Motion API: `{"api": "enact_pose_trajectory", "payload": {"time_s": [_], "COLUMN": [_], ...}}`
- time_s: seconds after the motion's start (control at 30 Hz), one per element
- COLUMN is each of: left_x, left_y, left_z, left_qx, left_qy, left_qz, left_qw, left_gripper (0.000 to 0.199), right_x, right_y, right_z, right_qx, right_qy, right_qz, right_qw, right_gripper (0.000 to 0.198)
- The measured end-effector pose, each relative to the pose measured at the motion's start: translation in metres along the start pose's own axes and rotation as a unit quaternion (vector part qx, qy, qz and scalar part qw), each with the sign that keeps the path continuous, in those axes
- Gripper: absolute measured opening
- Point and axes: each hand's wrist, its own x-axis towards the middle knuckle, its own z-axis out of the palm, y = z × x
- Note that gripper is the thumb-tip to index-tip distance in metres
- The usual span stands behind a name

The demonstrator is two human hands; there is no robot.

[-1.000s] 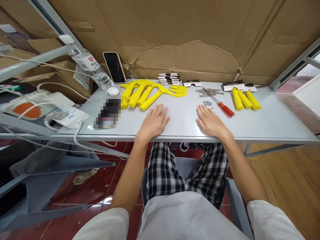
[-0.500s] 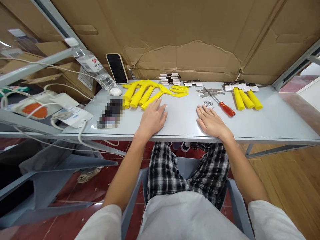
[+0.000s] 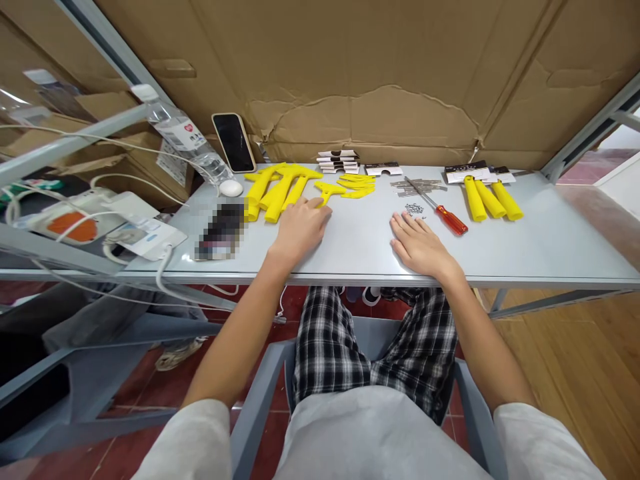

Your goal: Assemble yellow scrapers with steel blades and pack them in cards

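Note:
My left hand (image 3: 303,227) is closed around the handle of a yellow T-shaped plastic scraper body (image 3: 330,191), whose crosspiece sticks out past my fingers. Left of it lie several more yellow T-shaped scraper bodies (image 3: 283,190). My right hand (image 3: 417,243) rests flat on the table, fingers stretched out, holding nothing. Just beyond its fingertips is a small heap of screws (image 3: 414,211). A screwdriver with a red handle (image 3: 453,221) lies to the right of them, its shaft across thin metal blades (image 3: 423,187). Small yellow strips (image 3: 358,185) lie near the scraper body's crosspiece.
Stacked black-and-white cards (image 3: 338,162) stand at the back by the cardboard. Yellow-handled scrapers with black-and-white heads (image 3: 493,200) lie at the right. Leftward are a propped phone (image 3: 233,142), a water bottle (image 3: 185,137), a white round object (image 3: 231,188), and a power strip with cables (image 3: 75,220).
My left hand has closed from lying spread over the scraper body's handle, and that body has turned and shifted away from the others. My right hand stays flat in place.

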Motion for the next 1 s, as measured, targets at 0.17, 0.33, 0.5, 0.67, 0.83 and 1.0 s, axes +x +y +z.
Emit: {"api": "enact_pose_trajectory", "payload": {"time_s": [0.17, 0.33, 0.5, 0.67, 0.83, 1.0], "left_x": [-0.026, -0.046, -0.064, -0.066, -0.052, -0.038], "left_y": [0.024, 0.038, 0.053, 0.081, 0.104, 0.112], "left_z": [-0.003, -0.005, -0.002, 0.001, 0.005, 0.008], "left_qx": [0.016, -0.003, -0.027, -0.041, -0.048, -0.054], "left_qy": [-0.001, 0.006, 0.029, 0.029, 0.031, 0.027], "left_qz": [-0.025, -0.080, -0.080, -0.041, -0.014, -0.010], "left_qw": [1.000, 0.997, 0.996, 0.998, 0.998, 0.998], "left_gripper": [0.047, 0.045, 0.042, 0.040, 0.038, 0.038], "right_x": [0.000, 0.000, -0.001, 0.000, -0.001, -0.001], "right_y": [0.001, -0.002, -0.001, 0.000, -0.002, -0.003], "right_z": [0.001, -0.001, -0.001, 0.000, -0.002, -0.002], "right_qx": [0.004, 0.001, 0.004, 0.010, 0.006, 0.012], "right_qy": [0.005, -0.004, 0.000, 0.006, -0.001, 0.006], "right_qz": [-0.003, 0.005, 0.005, 0.001, 0.004, 0.000], "right_qw": [1.000, 1.000, 1.000, 1.000, 1.000, 1.000], "right_gripper": [0.082, 0.083, 0.082, 0.082, 0.083, 0.082]}}
